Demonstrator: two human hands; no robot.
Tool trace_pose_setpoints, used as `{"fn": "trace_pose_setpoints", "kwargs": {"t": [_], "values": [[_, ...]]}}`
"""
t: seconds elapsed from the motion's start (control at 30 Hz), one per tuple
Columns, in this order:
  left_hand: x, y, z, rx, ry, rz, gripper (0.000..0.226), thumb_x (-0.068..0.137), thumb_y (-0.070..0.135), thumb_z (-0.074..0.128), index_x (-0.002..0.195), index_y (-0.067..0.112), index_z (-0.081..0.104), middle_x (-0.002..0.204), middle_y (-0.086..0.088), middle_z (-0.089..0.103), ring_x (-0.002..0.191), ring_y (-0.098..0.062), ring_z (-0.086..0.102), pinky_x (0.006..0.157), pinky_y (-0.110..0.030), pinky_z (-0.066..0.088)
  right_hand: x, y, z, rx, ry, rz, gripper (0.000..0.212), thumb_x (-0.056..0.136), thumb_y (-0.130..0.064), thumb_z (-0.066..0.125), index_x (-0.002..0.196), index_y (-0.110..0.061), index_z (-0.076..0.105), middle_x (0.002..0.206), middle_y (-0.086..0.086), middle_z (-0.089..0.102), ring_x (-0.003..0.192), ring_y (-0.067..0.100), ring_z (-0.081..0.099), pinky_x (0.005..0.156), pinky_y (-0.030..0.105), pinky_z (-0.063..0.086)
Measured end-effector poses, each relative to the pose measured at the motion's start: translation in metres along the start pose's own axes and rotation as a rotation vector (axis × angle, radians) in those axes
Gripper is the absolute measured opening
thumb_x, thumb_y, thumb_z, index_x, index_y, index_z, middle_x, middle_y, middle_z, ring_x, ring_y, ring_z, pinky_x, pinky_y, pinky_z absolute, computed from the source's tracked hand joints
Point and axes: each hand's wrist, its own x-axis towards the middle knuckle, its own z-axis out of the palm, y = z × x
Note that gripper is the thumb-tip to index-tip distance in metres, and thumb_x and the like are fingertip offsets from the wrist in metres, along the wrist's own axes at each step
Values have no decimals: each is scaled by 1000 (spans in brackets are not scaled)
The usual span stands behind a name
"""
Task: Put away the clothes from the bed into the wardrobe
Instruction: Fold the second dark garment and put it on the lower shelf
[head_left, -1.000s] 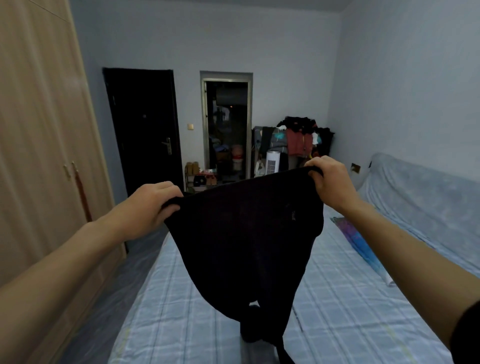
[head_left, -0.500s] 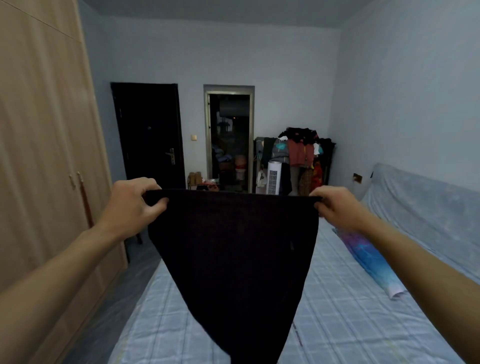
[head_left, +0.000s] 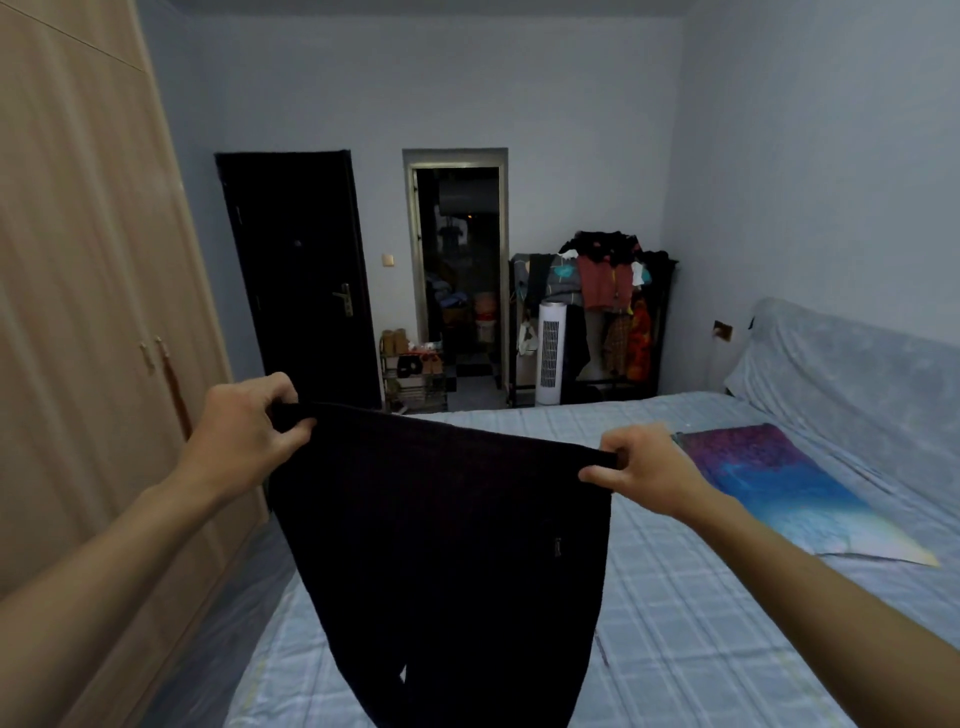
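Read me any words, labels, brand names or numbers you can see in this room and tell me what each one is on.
No text is readable.
Small tag on the black garment: too small and blurred to read.
Colourful sheet on the bed: no lettering can be made out.

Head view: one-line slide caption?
Both hands, left hand and right hand, hold dark trousers over the bed.

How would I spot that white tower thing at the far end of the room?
Start at the open doorway in the far wall and look right to the clothes rack heaped with garments. The white tower fan stands on the floor before its left end, the only tall, slim, plain white thing among coloured clothes.
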Motion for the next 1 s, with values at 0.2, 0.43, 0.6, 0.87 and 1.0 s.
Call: {"fn": "trace_pose_setpoints", "kwargs": {"t": [0.2,0.43,0.6,0.87,1.0], "values": [[-2,-3,3,53,-119,-7,42,71,-4,81,107,8,64,91,-5,66,83,-23,64,79,-33,49,10,-2,4,34,56,-15,28,78,-6,78,88,-18,55,74,-4,58,64,5,52,61,16,39],[5,-2,2,104,-181,-44,27,75,-5,75,86,18,66,80,3,59,76,-22,64,68,-26,42,28,-1,1,-36,126,-49,8,86,-5,69,90,-12,70,86,-3,53,76,6,52,67,9,35],[20,3,-17,-74,-147,-155,38,84,2,72,81,34,52,77,8,65,68,-16,63,61,-29,46,52,-20,-37,59,256,-96,12,88,0,65,88,-12,66,82,3,65,76,14,62,67,12,44],[85,26,-89,-433,140,-183,33,86,-1,70,84,32,63,76,1,67,62,-2,62,57,-15,51,105,-74,-123,117,530,-234,8,91,-4,63,97,-8,67,80,6,67,66,13,62,60,5,42],[123,38,-128,-468,355,-193,30,86,6,73,91,34,64,89,5,70,77,-5,67,73,-28,56,132,-108,-161,139,633,-256,9,92,-10,62,92,-19,64,74,10,67,64,27,66,54,13,41]]}}
